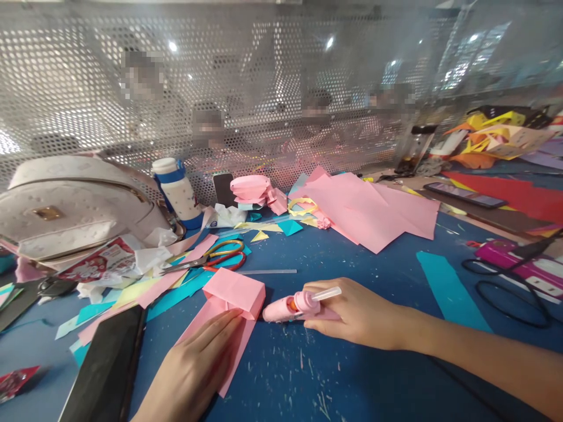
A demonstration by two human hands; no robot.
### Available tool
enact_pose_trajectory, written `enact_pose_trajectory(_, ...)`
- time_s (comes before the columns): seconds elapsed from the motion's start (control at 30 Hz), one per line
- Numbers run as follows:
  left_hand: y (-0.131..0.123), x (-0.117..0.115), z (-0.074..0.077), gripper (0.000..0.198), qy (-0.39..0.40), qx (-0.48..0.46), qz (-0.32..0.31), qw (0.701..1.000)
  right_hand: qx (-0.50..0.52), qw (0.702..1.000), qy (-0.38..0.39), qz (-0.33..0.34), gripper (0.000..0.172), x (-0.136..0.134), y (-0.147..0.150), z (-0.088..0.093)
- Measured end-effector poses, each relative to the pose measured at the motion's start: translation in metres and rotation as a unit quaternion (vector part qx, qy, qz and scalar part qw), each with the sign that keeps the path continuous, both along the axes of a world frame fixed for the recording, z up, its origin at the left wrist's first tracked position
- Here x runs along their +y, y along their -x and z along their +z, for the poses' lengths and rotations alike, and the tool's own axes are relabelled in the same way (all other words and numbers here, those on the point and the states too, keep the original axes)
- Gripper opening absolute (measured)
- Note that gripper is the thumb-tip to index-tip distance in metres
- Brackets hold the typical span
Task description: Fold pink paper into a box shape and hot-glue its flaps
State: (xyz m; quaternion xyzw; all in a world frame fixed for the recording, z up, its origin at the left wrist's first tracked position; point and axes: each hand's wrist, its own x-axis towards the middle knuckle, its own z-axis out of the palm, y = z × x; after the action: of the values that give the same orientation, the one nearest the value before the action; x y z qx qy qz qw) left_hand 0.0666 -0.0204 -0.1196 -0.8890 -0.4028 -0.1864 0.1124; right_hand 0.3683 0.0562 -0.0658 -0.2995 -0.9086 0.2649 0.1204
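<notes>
My right hand [338,313] is wrapped round a pink hot glue gun [281,309], with a clear glue stick [328,293] poking out of its back end. Its nozzle points left, close beside a pink paper strip [234,287] whose far end is folded into a box shape. My left hand [200,354] holds this folded paper from the near side, fingers together over it and thumb hidden. Just beyond the paper lie scissors [220,256] with red and yellow handles, and a clear glue stick [270,271].
Paper scraps, a black phone [105,363], a pale backpack [74,205] and a bottle [178,193] crowd the left. Pink sheets [373,211] lie at the back before a perforated metal screen [272,88]. A purple power strip [519,266] with a black cable sits right; people show behind the screen.
</notes>
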Motion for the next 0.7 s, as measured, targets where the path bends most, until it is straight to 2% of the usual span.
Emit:
enact_pose_trajectory(0.1, 0.001, -0.001, 0.001, 0.038, 0.005, -0.005, 0.0, 1.0, 0.025, 0.999, 0.025, -0.002, 0.013, 0.003, -0.002, -0.001)
enact_pose_trajectory(0.27, 0.002, -0.002, 0.0, 0.04, 0.017, -0.01, 0.0, 1.0, 0.052, 0.997, 0.05, -0.007, 0.026, 0.004, -0.002, 0.0)
enact_pose_trajectory(0.47, 0.003, -0.001, -0.002, 0.04, 0.008, -0.007, -0.003, 1.0, 0.057, 0.994, 0.095, -0.012, 0.025, 0.017, -0.01, 0.008)
enact_pose_trajectory(0.7, -0.002, -0.003, 0.002, 0.034, 0.044, -0.04, 0.006, 0.998, 0.095, 0.978, 0.162, -0.092, 0.037, 0.045, -0.027, -0.003)
